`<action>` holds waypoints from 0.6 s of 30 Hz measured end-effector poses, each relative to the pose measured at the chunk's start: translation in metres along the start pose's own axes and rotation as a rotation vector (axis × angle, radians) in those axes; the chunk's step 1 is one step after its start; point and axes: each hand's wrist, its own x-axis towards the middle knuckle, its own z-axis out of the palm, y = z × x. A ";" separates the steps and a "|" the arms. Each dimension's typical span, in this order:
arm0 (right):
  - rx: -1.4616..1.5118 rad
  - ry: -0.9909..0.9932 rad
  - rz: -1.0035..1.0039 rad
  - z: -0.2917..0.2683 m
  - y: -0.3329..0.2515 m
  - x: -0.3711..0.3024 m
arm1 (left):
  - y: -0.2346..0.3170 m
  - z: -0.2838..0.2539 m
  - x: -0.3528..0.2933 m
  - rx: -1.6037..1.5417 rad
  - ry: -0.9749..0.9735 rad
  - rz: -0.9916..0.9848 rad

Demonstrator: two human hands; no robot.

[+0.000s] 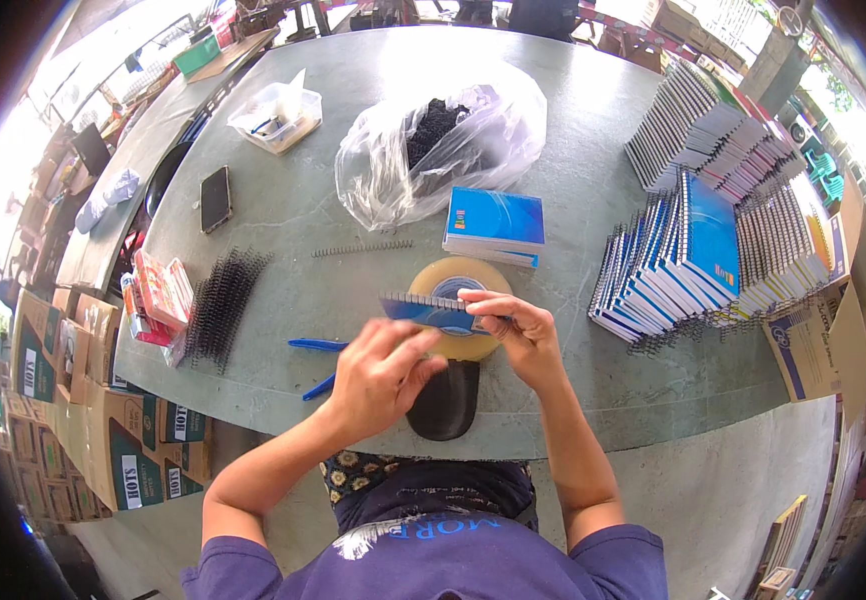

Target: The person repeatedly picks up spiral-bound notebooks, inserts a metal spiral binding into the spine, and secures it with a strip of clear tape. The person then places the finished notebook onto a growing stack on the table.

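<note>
My right hand (518, 335) pinches one end of a small blue notebook (428, 312) whose dark spiral edge faces up. Close to its other end is my left hand (383, 368), fingers curled and smeared by motion; whether they grip anything cannot be made out. Beneath the notebook lies a wide roll of yellowish tape (433, 277), with a dark rounded object (445, 405) on its near side. Blue tool handles (319, 345) stick out left of my left hand, their other end hidden. Behind the roll rests a stack of blue booklets (495, 222) without visible spirals.
Spiral-bound notebooks (668, 240) stand in tall piles on the right, beside a cardboard box (803, 345). A single coil (363, 248), bundled black coils (223, 305), a phone (215, 199), a plastic tub (278, 118) and a clear bag of coils (383, 170) lie around the table.
</note>
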 end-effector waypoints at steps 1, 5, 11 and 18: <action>0.046 0.045 0.040 0.003 -0.003 0.000 | 0.004 -0.004 0.014 0.103 0.097 0.080; 0.012 0.097 0.242 0.001 0.000 -0.010 | -0.009 0.001 0.048 0.130 -0.129 0.064; -0.159 0.075 0.245 -0.011 0.016 -0.022 | 0.005 0.017 0.067 -0.041 -0.064 0.109; -0.291 0.071 0.220 -0.012 0.018 -0.028 | 0.000 0.039 0.064 -0.200 -0.208 0.241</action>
